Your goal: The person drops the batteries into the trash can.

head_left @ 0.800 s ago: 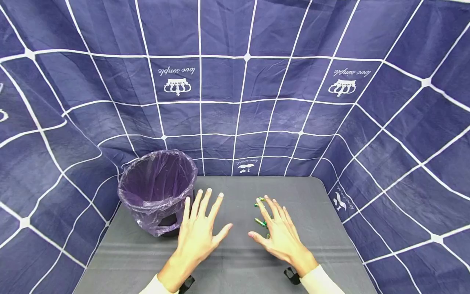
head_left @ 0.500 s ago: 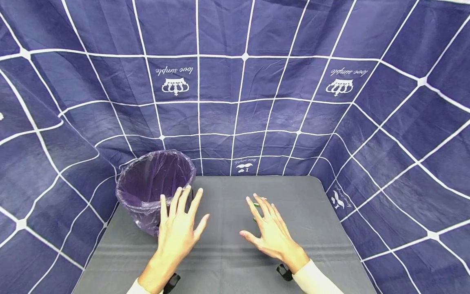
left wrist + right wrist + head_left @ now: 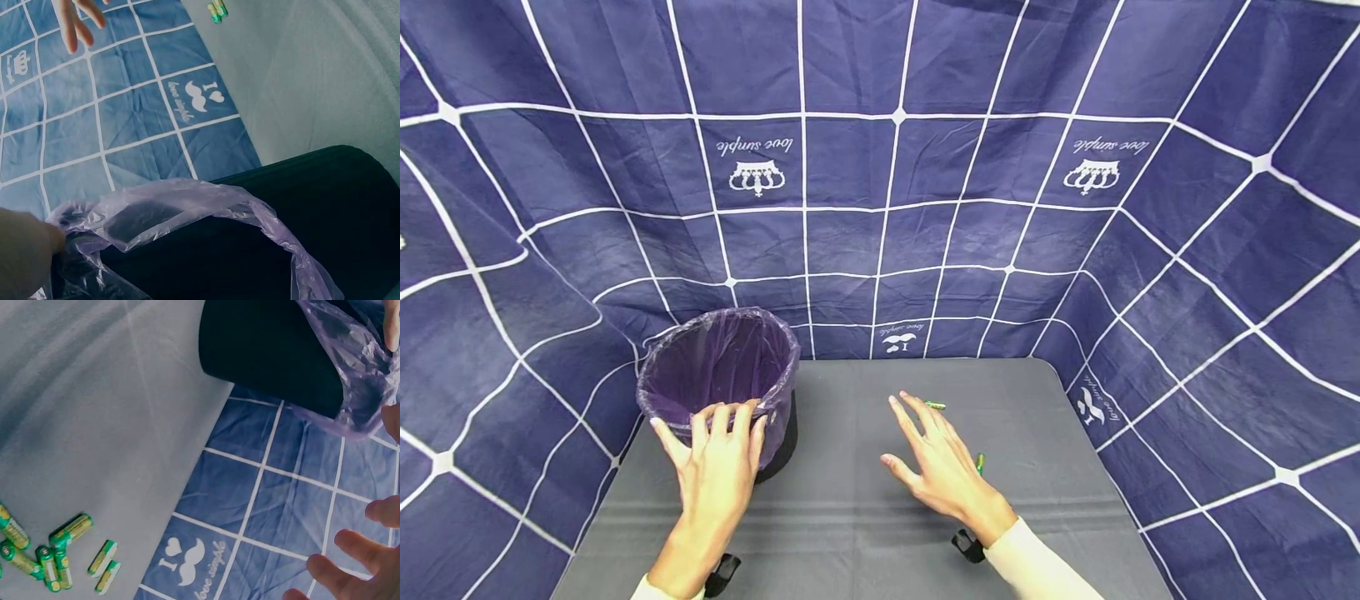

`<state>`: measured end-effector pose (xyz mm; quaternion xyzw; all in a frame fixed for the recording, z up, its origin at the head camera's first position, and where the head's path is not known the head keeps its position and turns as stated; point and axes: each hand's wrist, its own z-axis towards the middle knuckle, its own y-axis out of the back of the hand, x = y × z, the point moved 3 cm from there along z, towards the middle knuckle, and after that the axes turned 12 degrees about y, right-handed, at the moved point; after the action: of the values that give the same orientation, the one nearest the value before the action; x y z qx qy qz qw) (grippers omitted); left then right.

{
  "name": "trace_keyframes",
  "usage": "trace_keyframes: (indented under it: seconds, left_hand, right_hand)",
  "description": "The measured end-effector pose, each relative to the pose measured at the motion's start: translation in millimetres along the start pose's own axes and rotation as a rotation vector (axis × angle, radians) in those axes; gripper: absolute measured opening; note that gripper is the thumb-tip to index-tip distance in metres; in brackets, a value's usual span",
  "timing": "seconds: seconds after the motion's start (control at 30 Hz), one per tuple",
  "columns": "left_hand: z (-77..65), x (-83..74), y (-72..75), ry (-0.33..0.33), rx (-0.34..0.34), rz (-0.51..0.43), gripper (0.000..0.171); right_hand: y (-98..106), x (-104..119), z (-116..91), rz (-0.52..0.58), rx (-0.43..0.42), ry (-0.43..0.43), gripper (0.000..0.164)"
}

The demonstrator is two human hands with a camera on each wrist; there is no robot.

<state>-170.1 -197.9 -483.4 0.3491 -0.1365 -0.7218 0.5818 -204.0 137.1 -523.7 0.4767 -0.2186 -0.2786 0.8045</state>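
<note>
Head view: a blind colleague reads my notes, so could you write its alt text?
A person's left hand grips the near rim of a purple-lined bin. The right hand hovers over a gray table, green batteries showing beside it; blue gridded cloth hangs behind.

The left hand stretches forward with its back facing up, its fingers curled over at the knuckles, and its wrist slants in from the lower left. The right hand, also back up, has its fingers extended and slightly apart, the thumb spread away from them, its sleeved forearm slanting in from the lower right.
</note>
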Motion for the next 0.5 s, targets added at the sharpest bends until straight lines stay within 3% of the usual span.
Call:
trace_keyframes:
  seconds: [0.23,0.5]
  left_hand:
    - [-0.7,2.2,2.0,-0.027,-0.053,-0.039,0.018]
    - [-0.1,-0.2,3.2,-0.052,-0.055,-0.061,0.019]
  right_hand:
    - [0.6,9.0,16.3,0.023,-0.004,0.042,0.091]
    - [3.8,16.4,36.0,-0.009,-0.108,0.144,0.084]
